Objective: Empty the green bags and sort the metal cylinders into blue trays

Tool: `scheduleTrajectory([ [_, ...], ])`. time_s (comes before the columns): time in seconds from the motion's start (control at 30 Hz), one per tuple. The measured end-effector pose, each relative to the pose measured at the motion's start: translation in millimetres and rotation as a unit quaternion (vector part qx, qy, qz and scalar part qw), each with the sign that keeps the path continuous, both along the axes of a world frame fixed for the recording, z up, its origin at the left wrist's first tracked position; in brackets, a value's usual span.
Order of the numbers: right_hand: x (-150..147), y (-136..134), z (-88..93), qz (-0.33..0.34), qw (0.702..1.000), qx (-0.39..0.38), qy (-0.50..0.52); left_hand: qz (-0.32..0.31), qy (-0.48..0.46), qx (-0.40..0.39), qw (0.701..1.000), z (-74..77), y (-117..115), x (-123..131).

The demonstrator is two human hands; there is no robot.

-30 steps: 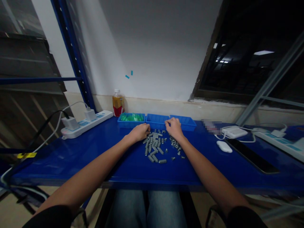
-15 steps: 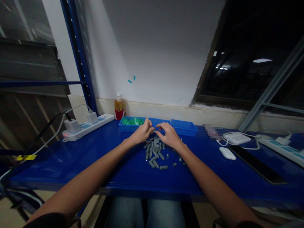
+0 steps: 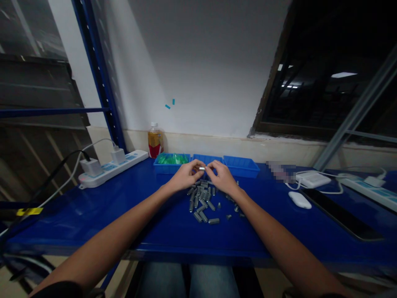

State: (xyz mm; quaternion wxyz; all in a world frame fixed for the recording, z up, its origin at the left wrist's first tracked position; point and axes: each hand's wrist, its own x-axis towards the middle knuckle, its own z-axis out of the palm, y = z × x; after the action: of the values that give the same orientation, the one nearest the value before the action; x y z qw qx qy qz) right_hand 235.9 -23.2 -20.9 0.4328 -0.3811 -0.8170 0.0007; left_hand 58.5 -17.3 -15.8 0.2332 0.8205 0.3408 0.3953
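Observation:
My left hand (image 3: 185, 176) and my right hand (image 3: 222, 177) meet above a pile of several small grey metal cylinders (image 3: 201, 201) on the blue table (image 3: 93, 211). Between the fingertips of both hands sits one small silvery cylinder (image 3: 202, 168), pinched from either side. Just behind the hands stands a row of three blue trays (image 3: 242, 166); the left tray (image 3: 172, 159) holds green pieces.
A drink bottle (image 3: 154, 140) stands by the wall, a white power strip (image 3: 108, 167) with plugged chargers at left. At right lie a white mouse (image 3: 299, 199), a white box (image 3: 312, 179), a black phone (image 3: 342, 214) and another power strip (image 3: 372, 188).
Both hands lifted off the pile and came together, fingertips now pinching one small cylinder between them.

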Motion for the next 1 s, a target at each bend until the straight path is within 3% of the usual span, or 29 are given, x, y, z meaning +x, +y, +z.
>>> scheduleTrajectory([
  [0.2, -2.0, -0.3, -3.8, 0.021, 0.999, -0.003, 0.030, 0.035, 0.019, 0.010, 0.999, -1.1, -0.7, 0.8],
  [0.33, -2.0, -0.8, -2.7, 0.025, 0.999, 0.028, -0.001, 0.048, 0.055, 0.004, 0.997, 0.9, -2.9, 2.0],
  [0.43, 6.2, 6.1, -3.4, -0.031, 0.999, 0.040, -0.019, 0.086, 0.100, 0.007, 0.991, 0.3, -0.9, 0.5],
  [0.57, 25.8, 24.7, -11.7, -0.159, 0.987, 0.029, -0.014, 0.148, 0.164, 0.002, 0.975, -6.0, 8.1, -5.5],
  [0.67, 36.4, 34.8, -18.5, -0.224, 0.975, 0.002, -0.007, 0.135, 0.210, -0.033, 0.968, -10.4, 13.0, -8.8],
  [0.77, 38.1, 36.7, -21.0, -0.241, 0.970, -0.019, -0.009, 0.117, 0.245, -0.036, 0.962, -11.5, 12.8, -9.7],
  [1.0, 32.4, 33.1, -20.1, -0.254, 0.965, -0.045, -0.037, 0.160, 0.311, 0.019, 0.937, -12.8, 12.3, -13.6],
])
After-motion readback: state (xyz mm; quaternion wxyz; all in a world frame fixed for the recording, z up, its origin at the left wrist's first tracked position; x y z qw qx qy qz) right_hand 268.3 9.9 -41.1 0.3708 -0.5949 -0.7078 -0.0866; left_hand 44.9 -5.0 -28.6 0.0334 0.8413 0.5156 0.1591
